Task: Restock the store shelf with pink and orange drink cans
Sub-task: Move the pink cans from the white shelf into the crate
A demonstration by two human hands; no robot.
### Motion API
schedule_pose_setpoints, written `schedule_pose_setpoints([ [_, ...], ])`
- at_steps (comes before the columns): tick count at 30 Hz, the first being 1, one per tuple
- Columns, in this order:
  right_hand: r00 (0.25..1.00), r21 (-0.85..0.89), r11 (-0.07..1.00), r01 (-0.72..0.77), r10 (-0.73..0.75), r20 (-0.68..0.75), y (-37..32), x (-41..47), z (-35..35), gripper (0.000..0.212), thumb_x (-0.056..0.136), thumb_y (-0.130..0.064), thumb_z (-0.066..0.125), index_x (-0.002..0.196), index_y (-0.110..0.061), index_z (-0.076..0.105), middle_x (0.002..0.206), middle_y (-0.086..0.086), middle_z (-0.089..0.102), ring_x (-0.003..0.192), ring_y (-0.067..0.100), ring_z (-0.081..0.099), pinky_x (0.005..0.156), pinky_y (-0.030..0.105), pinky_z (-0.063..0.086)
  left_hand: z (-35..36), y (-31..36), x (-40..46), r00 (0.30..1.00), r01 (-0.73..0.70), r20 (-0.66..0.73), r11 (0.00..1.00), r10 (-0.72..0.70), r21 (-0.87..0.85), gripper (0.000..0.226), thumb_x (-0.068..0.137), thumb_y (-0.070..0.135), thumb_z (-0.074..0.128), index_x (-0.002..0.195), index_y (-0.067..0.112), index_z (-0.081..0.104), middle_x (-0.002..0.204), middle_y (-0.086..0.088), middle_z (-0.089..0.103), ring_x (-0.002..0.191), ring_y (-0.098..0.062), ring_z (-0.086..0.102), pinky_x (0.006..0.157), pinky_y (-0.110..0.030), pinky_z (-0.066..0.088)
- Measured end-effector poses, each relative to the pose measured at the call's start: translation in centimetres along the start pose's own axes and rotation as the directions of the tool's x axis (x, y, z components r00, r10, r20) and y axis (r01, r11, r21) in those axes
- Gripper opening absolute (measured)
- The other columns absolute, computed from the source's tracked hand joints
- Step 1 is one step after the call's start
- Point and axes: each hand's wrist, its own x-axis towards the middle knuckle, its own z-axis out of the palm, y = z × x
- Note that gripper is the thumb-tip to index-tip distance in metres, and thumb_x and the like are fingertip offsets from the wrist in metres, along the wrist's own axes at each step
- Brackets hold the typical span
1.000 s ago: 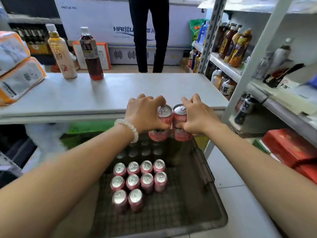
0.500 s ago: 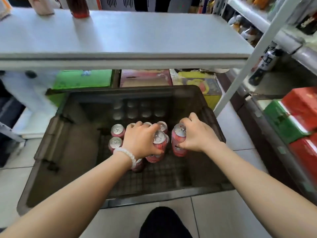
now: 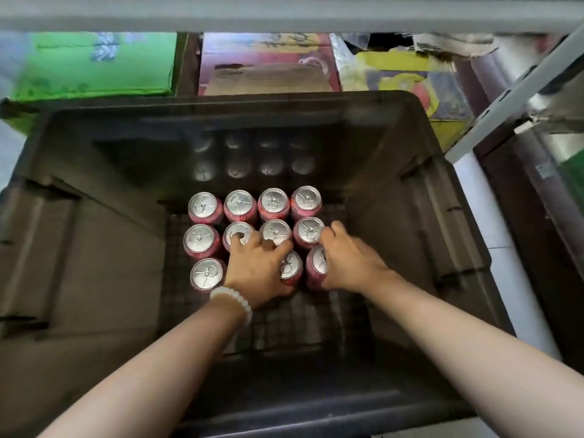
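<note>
Head view | dark crate (image 3: 410, 172) on tiled floor (image 3: 505, 279) | both hands' fingers apparently gripping pink cans (image 3: 205, 207)

This is a shop: a metal shelf (image 3: 284, 14) stands above cartons of goods (image 3: 91, 64) and a crate (image 3: 410, 184) of drink cans (image 3: 273, 200).

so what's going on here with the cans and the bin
A person is reaching with both hands into a dark plastic bin that holds pink drink cans standing upright in rows. The left hand grips a can in the front row, and the right hand grips the can beside it. Both cans sit low in the bin among the others.
</note>
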Motion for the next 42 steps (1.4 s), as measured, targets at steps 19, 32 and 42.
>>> schedule_pose_setpoints([
  [19, 0.999, -0.14, 0.989, 0.048, -0.045, 0.031, -2.2, 0.2, -0.2, 0.053, 0.082, -0.043, 0.058, 0.126, -0.014, 0.048, 0.13, 0.007, 0.045, 0.116, 0.029, 0.05, 0.085, 0.037, 0.047, -2.0, -3.3, -1.2, 0.99, -0.137, 0.039, 0.975, 0.132, 0.173, 0.064, 0.084, 0.064, 0.037, 0.134, 0.024, 0.04, 0.132, -0.005, 0.048, 0.121, -0.026, 0.043, 0.093, -0.043, 0.032],
  [32, 0.938, -0.221, 0.974, 0.051, -0.123, -0.323, -13.1, -7.2, -10.3, 0.044, 0.092, -0.046, 0.042, 0.121, -0.016, 0.054, 0.121, 0.006, 0.053, 0.112, 0.026, 0.05, 0.085, 0.037, 0.04, -16.0, -10.1, -12.0, 0.978, 0.028, -0.209, 0.99, 0.001, 0.138, 0.059, 0.086, 0.06, 0.022, 0.112, 0.025, 0.061, 0.111, 0.001, 0.06, 0.107, -0.023, 0.053, 0.085, -0.037, 0.038],
  [42, 0.94, -0.251, 0.962, 0.105, -0.179, -0.291, -17.3, -20.6, -27.0, 0.038, 0.091, -0.045, 0.046, 0.112, -0.016, 0.059, 0.109, 0.006, 0.057, 0.097, 0.027, 0.057, 0.068, 0.035, 0.043, -35.0, -8.0, -21.6, 0.99, 0.073, -0.12, 0.995, -0.081, -0.066, 0.053, 0.089, 0.06, 0.027, 0.119, 0.031, 0.059, 0.12, 0.004, 0.058, 0.115, -0.019, 0.05, 0.093, -0.037, 0.04],
])
